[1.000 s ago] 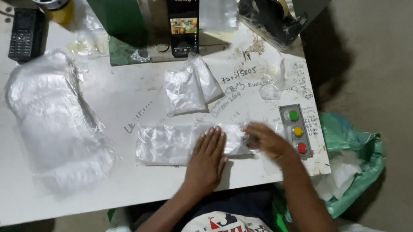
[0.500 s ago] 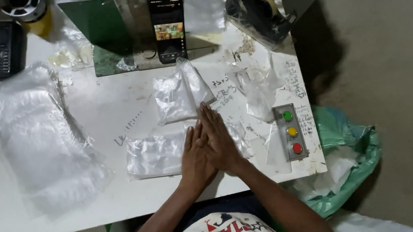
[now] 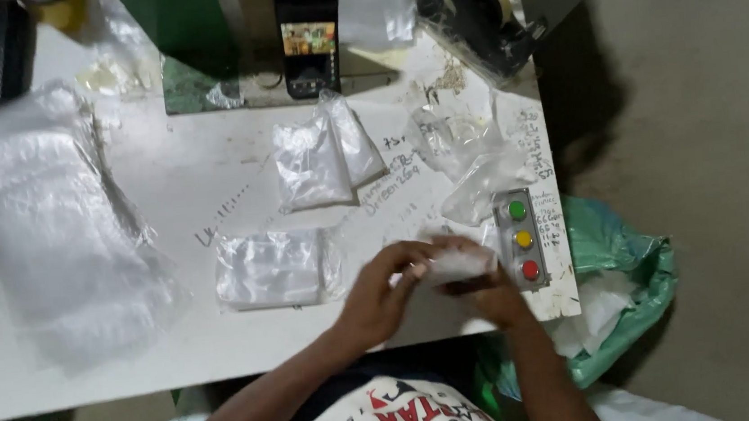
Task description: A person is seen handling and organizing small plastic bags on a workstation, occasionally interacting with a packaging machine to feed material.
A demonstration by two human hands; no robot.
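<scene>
Near the front right edge of the white tabletop (image 3: 91, 380), we hold a small folded clear plastic bag (image 3: 453, 265) between both hands, just above the surface. Our left hand (image 3: 382, 293) curls around the bag's left end, fingers bent over it in a closed grip. Our right hand (image 3: 490, 292) comes up from below and clasps the bag's right end, so both grips are clenched on the same bag. The motion blurs the bag a little, and we cannot tell how many layers it has.

Just right of our hands sits a small grey control box (image 3: 521, 239) with a green, a yellow and a red button in a column. To the left of our hands, a flat stack of clear bags (image 3: 271, 268) lies on the tabletop, apart from our fingers. Farther back, two more clear bags (image 3: 326, 154) lie overlapped near the middle, and crumpled clear film (image 3: 470, 161) rests behind the control box. A big bundle of clear plastic (image 3: 51, 225) fills the left side of the tabletop. At the back edge a phone (image 3: 307, 31) stands upright with its screen lit, beside a green machine base (image 3: 188, 37), and a black tape dispenser (image 3: 475, 12) sits at the right back corner. Below the tabletop's right edge hangs a green plastic sack (image 3: 624, 279) with white scraps inside.
</scene>
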